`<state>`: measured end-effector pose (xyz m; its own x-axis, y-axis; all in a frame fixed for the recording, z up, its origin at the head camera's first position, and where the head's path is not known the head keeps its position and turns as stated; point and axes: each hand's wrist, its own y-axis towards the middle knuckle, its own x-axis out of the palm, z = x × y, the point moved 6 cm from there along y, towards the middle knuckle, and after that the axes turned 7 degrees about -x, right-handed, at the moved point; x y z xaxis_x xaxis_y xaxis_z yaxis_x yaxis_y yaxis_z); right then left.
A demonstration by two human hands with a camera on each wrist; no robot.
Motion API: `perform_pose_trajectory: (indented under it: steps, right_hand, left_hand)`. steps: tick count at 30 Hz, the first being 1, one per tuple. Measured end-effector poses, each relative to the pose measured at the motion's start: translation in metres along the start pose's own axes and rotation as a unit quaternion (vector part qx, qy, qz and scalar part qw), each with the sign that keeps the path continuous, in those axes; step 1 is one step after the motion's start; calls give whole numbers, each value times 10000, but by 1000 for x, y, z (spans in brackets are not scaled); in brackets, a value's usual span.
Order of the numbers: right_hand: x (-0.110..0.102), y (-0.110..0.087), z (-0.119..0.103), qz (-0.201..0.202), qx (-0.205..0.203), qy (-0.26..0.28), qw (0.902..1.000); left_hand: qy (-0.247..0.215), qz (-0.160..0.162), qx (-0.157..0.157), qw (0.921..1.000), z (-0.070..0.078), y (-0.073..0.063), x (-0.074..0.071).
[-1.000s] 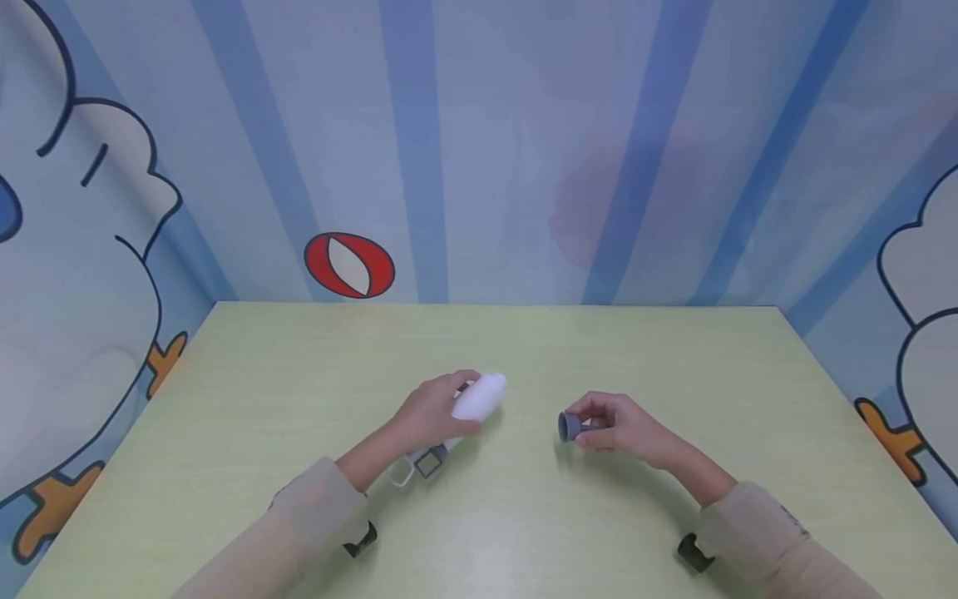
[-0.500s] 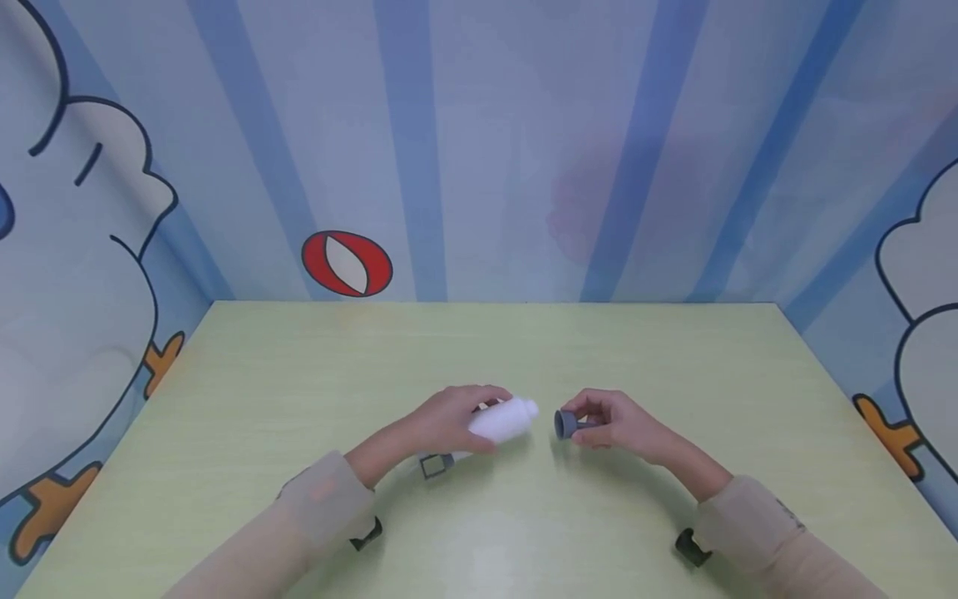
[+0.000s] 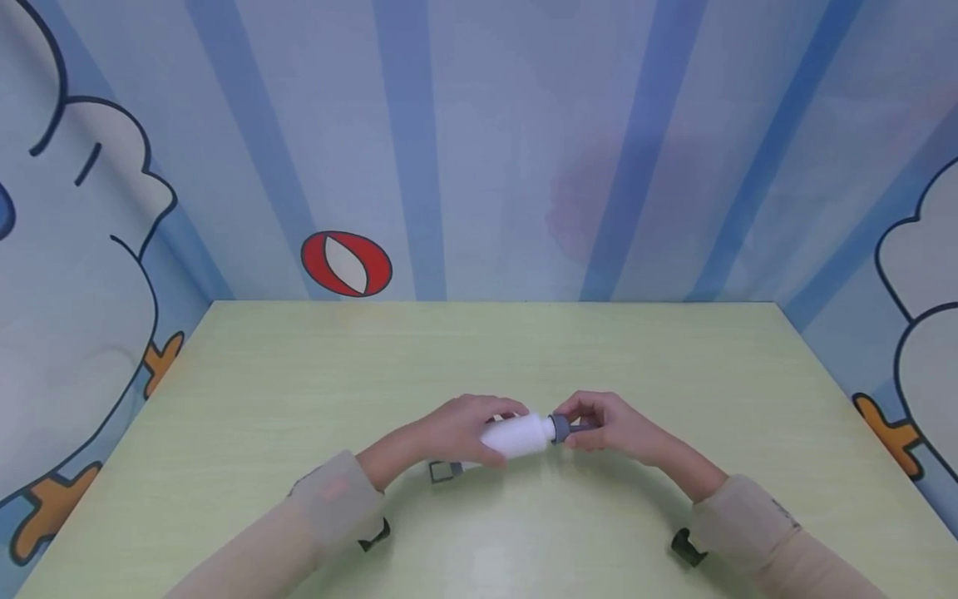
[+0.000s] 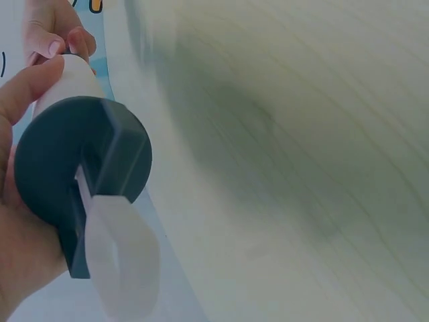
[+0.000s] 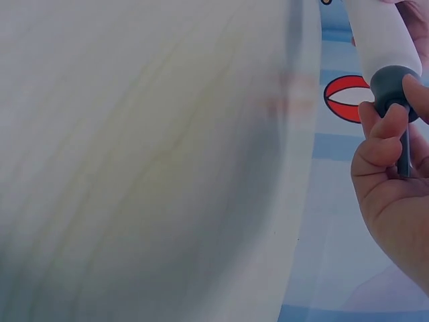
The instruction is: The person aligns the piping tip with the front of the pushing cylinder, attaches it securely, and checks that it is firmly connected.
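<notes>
My left hand (image 3: 467,428) grips a white bottle (image 3: 516,434) round its body, thumb below and fingers above. The bottle lies nearly level over the table, its narrow neck toward the right. At its other end is a dark grey round base (image 4: 50,154) with a square bracket and a translucent whitish tab (image 4: 124,258). My right hand (image 3: 614,428) pinches a dark grey cap (image 3: 560,428) with a thin stem (image 5: 404,151) running back toward the palm. In the right wrist view the cap (image 5: 394,87) sits at the bottle's end, thumb and fingertips round it.
A pale yellow-green table (image 3: 299,358) lies under both hands. Behind it rises a blue striped backdrop (image 3: 509,166) with a printed red and white oval (image 3: 347,264). Black wrist straps (image 3: 687,547) show below the beige sleeves (image 3: 322,499).
My left hand has moved right and turned the bottle nearly level, bringing its neck to the grey cap. My right hand has stayed almost in place, holding the cap.
</notes>
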<state>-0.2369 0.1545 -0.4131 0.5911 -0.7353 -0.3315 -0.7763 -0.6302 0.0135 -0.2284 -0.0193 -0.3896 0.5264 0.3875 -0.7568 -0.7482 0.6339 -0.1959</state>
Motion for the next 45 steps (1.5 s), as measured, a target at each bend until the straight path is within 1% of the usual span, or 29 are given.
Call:
perform_pose_trajectory:
  steps: [5,14,19,22,24,28,33,40,45]
  right_hand:
    - [3,0,-2,-63,-28,9,10000]
    - [6,0,-5,-181,-51,-6,9998]
    - [6,-1,-5,-262,-31,82,9996]
    - [7,-1,-6,-319,-102,187,9993]
    - [9,-1,-7,-360,-141,266,9989]
    - [10,0,-8,-404,-139,322,9986]
    - [11,1,-7,-403,-189,237,9987]
    - [12,2,-9,-392,-267,125,9988]
    - [12,2,-11,-438,-358,4,9984]
  left_hand:
    - [39,-47,60,10000,3,-1,2]
    - [331,-39,121,9994,6,-2,3]
    - [769,152,207,9967,9,-5,1]
    - [1054,273,303,9936,11,-7,-1]
    - [1155,313,359,9922,12,-8,-1]
    - [1202,348,426,9912,12,-9,-1]
    - [1338,425,515,9888,9,-8,1]
    - [1257,412,562,9896,9,-9,2]
    - [1305,435,609,9886,11,-10,1]
